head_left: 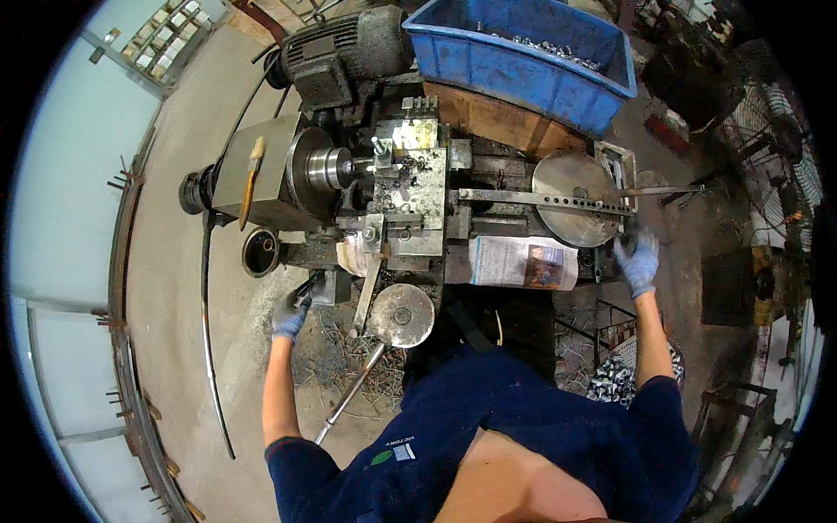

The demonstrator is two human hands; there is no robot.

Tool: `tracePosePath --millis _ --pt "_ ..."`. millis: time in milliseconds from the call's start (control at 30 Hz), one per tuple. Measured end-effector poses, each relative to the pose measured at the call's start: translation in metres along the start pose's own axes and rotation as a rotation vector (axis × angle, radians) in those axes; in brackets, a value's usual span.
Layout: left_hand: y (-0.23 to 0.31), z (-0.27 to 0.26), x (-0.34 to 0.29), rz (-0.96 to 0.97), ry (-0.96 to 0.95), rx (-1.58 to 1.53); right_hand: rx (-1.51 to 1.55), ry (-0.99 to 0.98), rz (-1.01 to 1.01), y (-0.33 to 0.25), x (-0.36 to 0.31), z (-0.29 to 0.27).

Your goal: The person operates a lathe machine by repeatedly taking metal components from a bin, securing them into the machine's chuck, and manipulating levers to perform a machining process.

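My left hand (289, 315), in a blue-grey glove, is at the lower left of a lathe-like machine. Its fingers close around something dark beside a small metal box (328, 288); what that is, I cannot make out. On the right, my gloved right hand (641, 259) has its fingers apart and holds nothing. It is just below the right edge of a large round metal disc (571, 205), across which a perforated bar (506, 200) runs. Between my hands, the machine carries a round chuck (327, 169) and a tool slide (417, 196). A folded newspaper (514, 261) lies at its near side.
A blue bin (523, 65) of small metal parts stands behind the machine, near a motor (349, 52). A brush (252, 183) lies on the headstock. Nearer me are a smaller disc (402, 315) with a long handle (349, 394), floor shavings (340, 362) and a basket of shiny parts (615, 381).
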State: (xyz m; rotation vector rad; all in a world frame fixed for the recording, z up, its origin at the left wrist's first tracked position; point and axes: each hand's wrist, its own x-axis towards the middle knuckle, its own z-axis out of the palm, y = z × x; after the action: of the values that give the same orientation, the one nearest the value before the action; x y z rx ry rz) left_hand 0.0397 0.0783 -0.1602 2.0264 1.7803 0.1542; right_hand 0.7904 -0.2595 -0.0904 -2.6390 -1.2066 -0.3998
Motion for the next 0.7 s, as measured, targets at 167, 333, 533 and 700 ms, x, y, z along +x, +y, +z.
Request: tracePosePath --millis 167,333,533,700 --pt "0.083 -0.012 0.036 0.022 -0.215 0.444 0.121 -0.078 0.103 -0.008 -0.050 -0.011" --pt "0.080 0.065 0.025 -0.277 0.086 0.222 0.266 -0.116 0.167 -0.016 -0.064 -0.021" --pt "0.072 0.029 0.030 0.032 -0.169 0.384 0.352 0.034 0.008 -0.048 -0.014 -0.077" --pt "0.040 0.051 0.043 -0.063 -0.143 0.378 0.576 -0.005 -0.176 -0.149 0.072 -0.142"
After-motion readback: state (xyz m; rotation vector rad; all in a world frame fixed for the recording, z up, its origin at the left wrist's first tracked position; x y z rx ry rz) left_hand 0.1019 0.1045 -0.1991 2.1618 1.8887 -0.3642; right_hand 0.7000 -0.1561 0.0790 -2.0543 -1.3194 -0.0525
